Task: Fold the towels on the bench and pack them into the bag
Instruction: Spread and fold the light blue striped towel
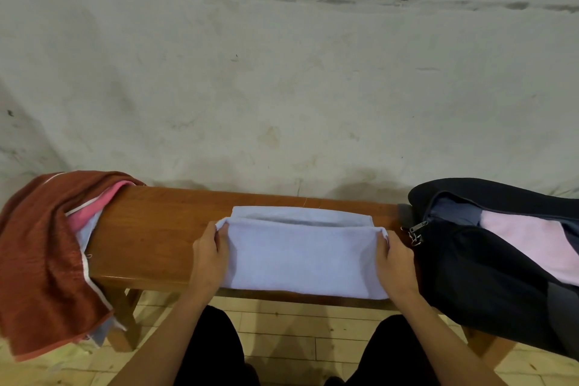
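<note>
**Two hands on one pale blue towel at mid-bench**

Two corners of the pale blue towel (300, 254) are being pinched, one by each hand. The left hand (209, 255) is curled round the towel's left end, thumb and fingers closed on a bunched corner of the top layer; the right hand (395, 263) is closed in the same way on the right end. The upper layer is held a little short of the far edge, so that a strip of the layer beneath is left showing behind it (the cloth is thus seen to be at least doubled). The towel is laid across the middle of the wooden bench (150, 229), its near edge hanging just over the bench's front edge.

At the left end of the bench a heap of unfolded towels is draped over the corner: a rust-red towel (40, 263) on the outside, falling well below the seat, with a pink towel (91, 207) and a strip of light blue cloth tucked under it. How many pieces are in the heap cannot be told.

At the right end a dark bag (479, 279) is set on the bench, just beside the right hand. Its zip is open, the metal pullers (415, 232) hanging at the near end of the opening, and a pale pink towel (532, 244) is seen lying inside.

Below the bench, a light wood-plank floor (297, 332) and the person's dark-clad knees are shown; behind it, a stained whitish wall (282, 72) is seen.
</note>
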Available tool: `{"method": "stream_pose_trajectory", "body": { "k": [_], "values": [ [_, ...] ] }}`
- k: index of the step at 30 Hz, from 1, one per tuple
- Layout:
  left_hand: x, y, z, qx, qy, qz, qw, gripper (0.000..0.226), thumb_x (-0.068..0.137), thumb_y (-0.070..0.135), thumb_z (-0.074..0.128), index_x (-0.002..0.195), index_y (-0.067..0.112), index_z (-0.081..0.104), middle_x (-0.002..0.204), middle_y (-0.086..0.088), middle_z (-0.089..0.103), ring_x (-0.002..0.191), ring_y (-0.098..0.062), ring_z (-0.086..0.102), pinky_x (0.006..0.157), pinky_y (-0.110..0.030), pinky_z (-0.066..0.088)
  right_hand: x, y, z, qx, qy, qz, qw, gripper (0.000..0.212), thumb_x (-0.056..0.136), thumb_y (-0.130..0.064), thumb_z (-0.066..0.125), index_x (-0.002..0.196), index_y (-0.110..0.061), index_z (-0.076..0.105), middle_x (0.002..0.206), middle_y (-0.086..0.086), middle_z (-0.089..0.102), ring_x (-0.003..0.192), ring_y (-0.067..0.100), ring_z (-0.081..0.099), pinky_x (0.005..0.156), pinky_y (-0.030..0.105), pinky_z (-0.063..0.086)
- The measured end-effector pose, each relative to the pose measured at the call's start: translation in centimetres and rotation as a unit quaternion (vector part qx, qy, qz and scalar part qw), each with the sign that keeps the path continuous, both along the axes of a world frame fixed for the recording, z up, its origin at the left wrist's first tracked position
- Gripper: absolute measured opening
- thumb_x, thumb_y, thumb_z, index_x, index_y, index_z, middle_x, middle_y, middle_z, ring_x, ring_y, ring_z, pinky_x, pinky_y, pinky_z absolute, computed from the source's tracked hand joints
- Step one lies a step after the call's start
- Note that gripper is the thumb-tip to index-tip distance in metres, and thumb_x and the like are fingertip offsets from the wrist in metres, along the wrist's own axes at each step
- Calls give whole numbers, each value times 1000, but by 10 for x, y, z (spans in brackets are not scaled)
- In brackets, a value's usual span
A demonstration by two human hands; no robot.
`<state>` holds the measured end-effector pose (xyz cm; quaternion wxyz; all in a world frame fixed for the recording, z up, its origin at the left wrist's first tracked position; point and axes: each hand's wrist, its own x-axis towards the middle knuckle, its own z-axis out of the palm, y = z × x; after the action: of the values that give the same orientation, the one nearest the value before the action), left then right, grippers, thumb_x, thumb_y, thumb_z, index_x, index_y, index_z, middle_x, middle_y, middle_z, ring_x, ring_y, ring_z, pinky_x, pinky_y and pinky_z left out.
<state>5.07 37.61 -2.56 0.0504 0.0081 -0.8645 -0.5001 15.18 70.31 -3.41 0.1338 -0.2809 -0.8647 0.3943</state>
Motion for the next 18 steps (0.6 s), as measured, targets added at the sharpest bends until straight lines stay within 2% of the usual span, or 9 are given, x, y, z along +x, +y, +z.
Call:
{"method": "stream_pose_trajectory", "body": {
  "k": [3, 8, 13, 16, 18],
  "values": [
    [-16, 6, 1, 10, 12, 0, 1000, 14, 103, 24, 45, 103, 15, 57, 81, 7, 59, 74, -7, 54, 63, -20, 40, -16, 4, 5, 0, 28, -15, 999, 20, 105, -30, 41, 101, -17, 56, 84, -4, 60, 78, 8, 58, 60, 17, 40],
    [-43, 17, -2, 0, 12, 8, 1000, 17, 104, 23, 45, 97, 14, 56, 81, 7, 59, 76, -8, 55, 62, -17, 39, -43, 10, 7, -17, 37, -29, 999, 27, 105, -26, 43, 86, -10, 54, 77, 5, 59, 69, 12, 56, 56, 19, 38],
    [-67, 20, -19, -47, 5, 19, 999, 25, 103, 32, 46, 101, 12, 61, 86, 1, 63, 75, -9, 57, 62, -17, 41, -59, 15, 0, -16, 23, -33, 999, 18, 105, -27, 44, 97, -16, 56, 84, -3, 56, 72, 5, 53, 61, 14, 37],
    [-79, 23, -24, -74, -3, 17, 997, 26, 103, 35, 43, 106, 15, 61, 92, 1, 64, 80, -11, 59, 64, -21, 43, -67, 20, -11, -10, 12, -45, 999, 25, 105, -32, 42, 107, -15, 60, 91, 2, 61, 76, 8, 56, 66, 27, 45],
    [-85, 27, -26, -103, -11, 21, 994, 28, 104, 35, 40, 104, 13, 59, 90, -2, 64, 81, -18, 60, 66, -30, 46, -71, 22, -19, 5, -11, -63, 998, 30, 105, -37, 39, 109, -17, 61, 96, 7, 65, 84, 22, 61, 73, 36, 51]
  ]
}}
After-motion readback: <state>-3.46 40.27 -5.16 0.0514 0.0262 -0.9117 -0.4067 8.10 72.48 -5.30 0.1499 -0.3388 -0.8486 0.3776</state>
